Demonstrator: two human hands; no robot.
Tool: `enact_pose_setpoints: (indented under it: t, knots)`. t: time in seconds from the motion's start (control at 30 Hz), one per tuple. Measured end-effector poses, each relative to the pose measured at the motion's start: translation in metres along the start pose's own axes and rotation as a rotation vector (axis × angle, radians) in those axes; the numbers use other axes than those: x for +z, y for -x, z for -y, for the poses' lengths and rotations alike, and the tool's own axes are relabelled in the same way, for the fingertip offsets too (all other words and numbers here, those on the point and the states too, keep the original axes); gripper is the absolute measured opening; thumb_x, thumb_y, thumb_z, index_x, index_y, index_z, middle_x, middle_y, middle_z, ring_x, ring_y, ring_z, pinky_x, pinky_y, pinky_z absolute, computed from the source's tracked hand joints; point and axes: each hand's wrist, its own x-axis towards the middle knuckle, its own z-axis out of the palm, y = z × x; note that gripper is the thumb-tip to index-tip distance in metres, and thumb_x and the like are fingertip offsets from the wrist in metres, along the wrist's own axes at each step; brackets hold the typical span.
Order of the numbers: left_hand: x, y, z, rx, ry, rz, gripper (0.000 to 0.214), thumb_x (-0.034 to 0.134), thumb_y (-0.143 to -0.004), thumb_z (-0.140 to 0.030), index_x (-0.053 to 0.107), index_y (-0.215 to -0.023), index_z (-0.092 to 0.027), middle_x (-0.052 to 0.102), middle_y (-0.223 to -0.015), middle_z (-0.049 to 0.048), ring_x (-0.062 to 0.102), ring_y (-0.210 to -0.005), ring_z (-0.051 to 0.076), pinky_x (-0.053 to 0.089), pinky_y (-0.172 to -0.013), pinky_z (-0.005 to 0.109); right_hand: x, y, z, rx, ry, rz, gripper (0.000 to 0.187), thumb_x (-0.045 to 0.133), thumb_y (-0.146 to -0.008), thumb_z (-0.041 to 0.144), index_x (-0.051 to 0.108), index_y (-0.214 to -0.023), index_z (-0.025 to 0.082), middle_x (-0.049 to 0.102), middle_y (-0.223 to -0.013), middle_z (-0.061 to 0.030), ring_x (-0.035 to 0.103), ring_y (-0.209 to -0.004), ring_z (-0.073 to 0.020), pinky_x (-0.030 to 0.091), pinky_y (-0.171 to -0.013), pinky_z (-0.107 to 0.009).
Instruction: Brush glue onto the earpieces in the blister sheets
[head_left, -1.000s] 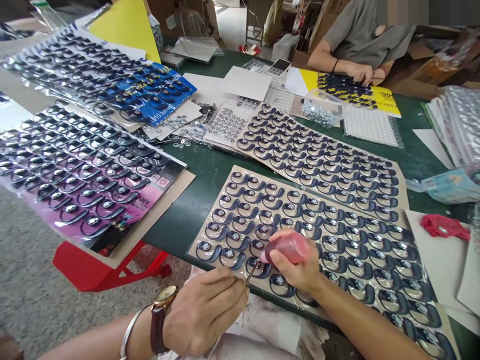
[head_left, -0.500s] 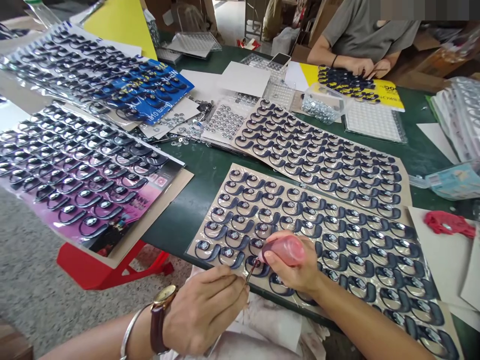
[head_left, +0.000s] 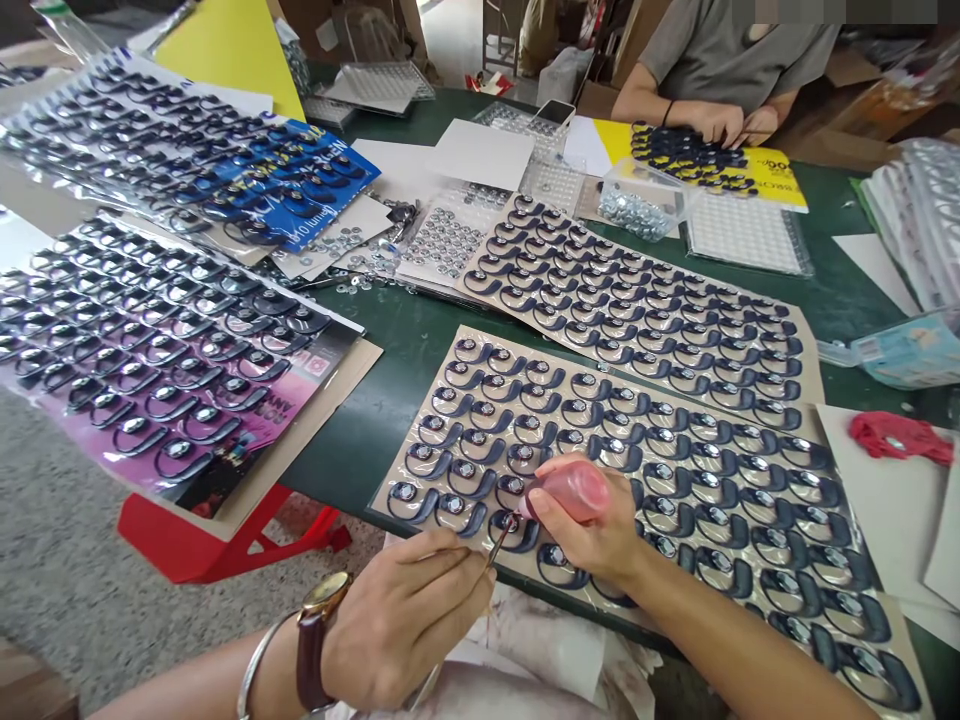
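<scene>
My right hand [head_left: 600, 535] is closed around a small squeeze bottle [head_left: 576, 490] of pinkish-red liquid, tilted with its nozzle down to the left. My left hand [head_left: 412, 615], wearing a watch [head_left: 326, 592] and a bangle, pinches slim metal tweezers [head_left: 498, 541]. The tweezer tips and the nozzle meet over one dark curved piece [head_left: 517, 532] near the front edge of a tan sheet [head_left: 390, 480]. Rows of such dark hook-shaped pieces, many with a shiny round centre, cover this sheet. Fingers partly hide the pieces beneath.
Behind lies a second tan sheet [head_left: 810, 370] of pieces. Filled purple [head_left: 277, 410] and blue [head_left: 352, 165] sheets are at left. A clear box [head_left: 637, 212] holds small shiny parts. Red cloth [head_left: 900, 437] lies at right. Across the green table [head_left: 337, 440], a person's hands work over a yellow sheet [head_left: 780, 180].
The view has shifted slightly. Both hands stay over the same piece, bottle and tweezers held nearly as before.
</scene>
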Motion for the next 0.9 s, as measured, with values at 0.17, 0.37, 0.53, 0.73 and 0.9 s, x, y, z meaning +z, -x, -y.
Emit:
enact_pose_setpoints:
  t: [0.17, 0.37, 0.53, 0.73, 0.9]
  knots:
    - [0.0005, 0.0026, 0.0003, 0.003, 0.018, 0.012, 0.030, 0.037, -0.091, -0.008, 0.063, -0.103, 0.001, 0.068, -0.099, 0.0168, 0.065, -0.090, 0.025, 0.052, -0.085, 0.038, -0.0010, -0.0011, 0.0005, 0.021, 0.001, -0.005, 0.009, 0.062, -0.082, 0.025, 0.061, -0.076, 0.019, 0.067, -0.068, -0.0015, 0.062, -0.051, -0.0120, 0.051, -0.048, -0.023]
    - [-0.0003, -0.0006, 0.0012, -0.008, 0.026, 0.002, 0.030, 0.036, -0.092, -0.009, 0.063, -0.102, 0.000, 0.069, -0.097, 0.0160, 0.065, -0.089, 0.023, 0.052, -0.084, 0.036, -0.0029, -0.0012, 0.0001, 0.026, -0.019, -0.020, 0.009, 0.062, -0.081, 0.024, 0.062, -0.074, 0.019, 0.066, -0.070, -0.0023, 0.061, -0.051, -0.0119, 0.050, -0.048, -0.023]
    - [0.0002, 0.0014, 0.0011, -0.011, 0.027, 0.018, 0.031, 0.035, -0.091, -0.008, 0.062, -0.103, 0.000, 0.068, -0.098, 0.0164, 0.065, -0.090, 0.023, 0.052, -0.084, 0.037, -0.0031, -0.0004, -0.0012, 0.029, -0.007, 0.012, 0.013, 0.060, -0.082, 0.024, 0.064, -0.070, 0.019, 0.065, -0.067, -0.0022, 0.062, -0.053, -0.0134, 0.051, -0.050, -0.025]
    - [0.0005, 0.0015, 0.0014, -0.013, 0.058, 0.017, 0.031, 0.035, -0.091, -0.009, 0.060, -0.105, 0.000, 0.068, -0.099, 0.0173, 0.065, -0.092, 0.024, 0.051, -0.086, 0.037, -0.0029, 0.0012, -0.0031, 0.055, 0.010, 0.060, 0.017, 0.058, -0.084, 0.025, 0.065, -0.069, 0.019, 0.064, -0.060, -0.0012, 0.061, -0.053, -0.0140, 0.052, -0.053, -0.025]
    - [-0.0005, 0.0010, 0.0046, -0.019, 0.098, 0.000, 0.032, 0.034, -0.087, -0.007, 0.058, -0.108, 0.001, 0.067, -0.101, 0.0183, 0.065, -0.093, 0.024, 0.052, -0.085, 0.039, -0.0048, 0.0008, -0.0011, 0.098, -0.028, 0.084, 0.016, 0.059, -0.084, 0.025, 0.062, -0.069, 0.019, 0.063, -0.057, -0.0002, 0.059, -0.050, -0.0130, 0.050, -0.050, -0.025]
